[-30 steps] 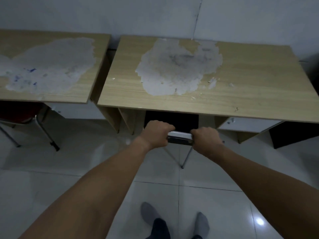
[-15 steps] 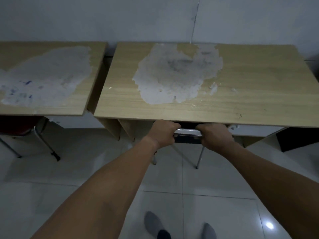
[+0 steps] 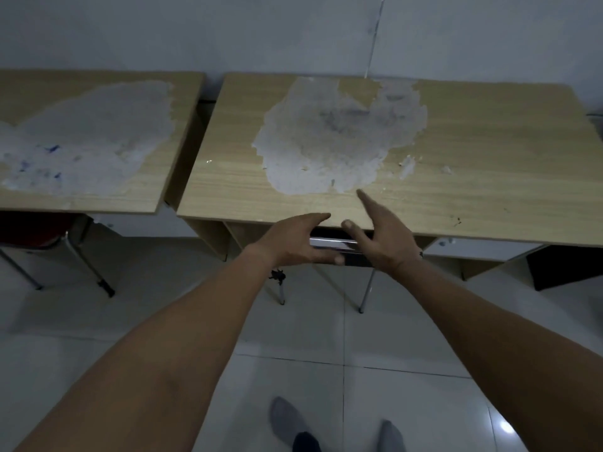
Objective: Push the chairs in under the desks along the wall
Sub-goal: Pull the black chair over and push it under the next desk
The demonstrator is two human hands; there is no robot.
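Both hands are reaching forward at the front edge of the nearer desk [image 3: 473,164], and both are spread with nothing pinched in them. The left hand [image 3: 293,243] is hovering palm inward with its fingers stretched toward the right, the thumb lying just below the shiny top bar of the chair [image 3: 332,244]; whether the thumb is touching the bar cannot be told. The right hand [image 3: 378,236] is lifting with its fingers fanned, the index finger pointing up over the desk's front edge and the thumb sitting just above the bar. The chair is showing between and just beyond the two hands, its metal top rail and dark backrest tucked right at the desk's front edge, with its thin metal legs [image 3: 365,291] standing on the tiled floor [image 3: 163,321] below the hands. A large patch of peeled, greyish surface is spreading across the desk top beyond the hands. Well off to the left of the left hand, a second desk [image 3: 98,93] is standing against the same wall [image 3: 228,31], and a red chair [image 3: 36,230] is sitting partly under it. Close below the forearms, two feet in grey socks [image 3: 287,419] are standing on the floor.
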